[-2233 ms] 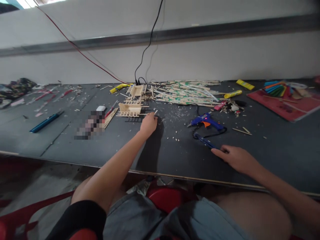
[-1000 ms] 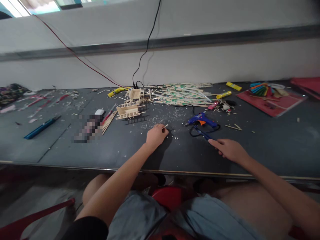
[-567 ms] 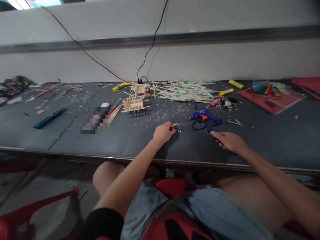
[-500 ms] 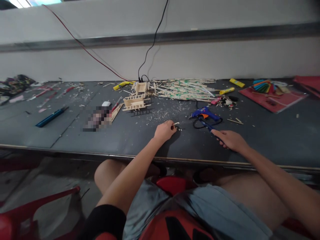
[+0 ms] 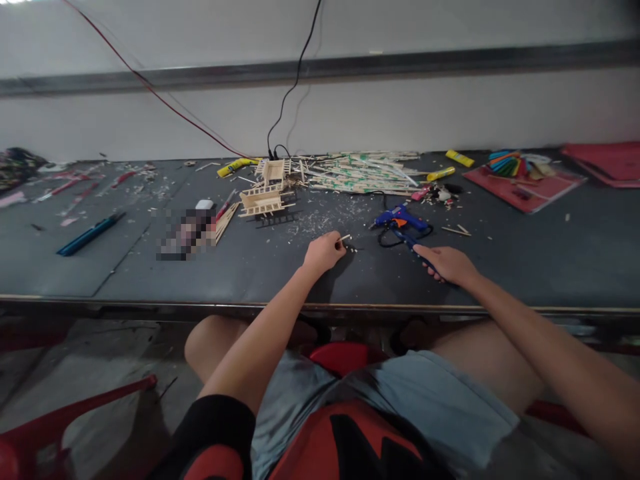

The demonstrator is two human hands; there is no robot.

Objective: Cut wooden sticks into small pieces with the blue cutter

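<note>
My left hand [image 5: 326, 252] rests on the grey table, its fingers closed in a pinch on a short thin wooden stick [image 5: 345, 237] that pokes out to the right. Small cut bits of wood lie just beside those fingertips. My right hand [image 5: 447, 263] is wrapped round the handle of a slim dark blue tool [image 5: 406, 240]; its kind is not clear. The tool's far end reaches toward a blue glue gun [image 5: 407, 219] with an orange trigger, lying on its side. A small wooden stick model [image 5: 263, 202] with ladder-like sides stands beyond my left hand.
Behind are another wooden model [image 5: 274, 171], a pile of thin sticks [image 5: 360, 175], and yellow tubes [image 5: 457, 158]. A red folder [image 5: 550, 193] lies right; a blurred-out item [image 5: 183, 233] and a blue pen-like object [image 5: 90, 235] lie left. The table's front edge [image 5: 165, 301] is near.
The whole view has shifted slightly, so things appear a little further left and higher. Both hands keep their grips and stay in nearly the same places on the table.
</note>
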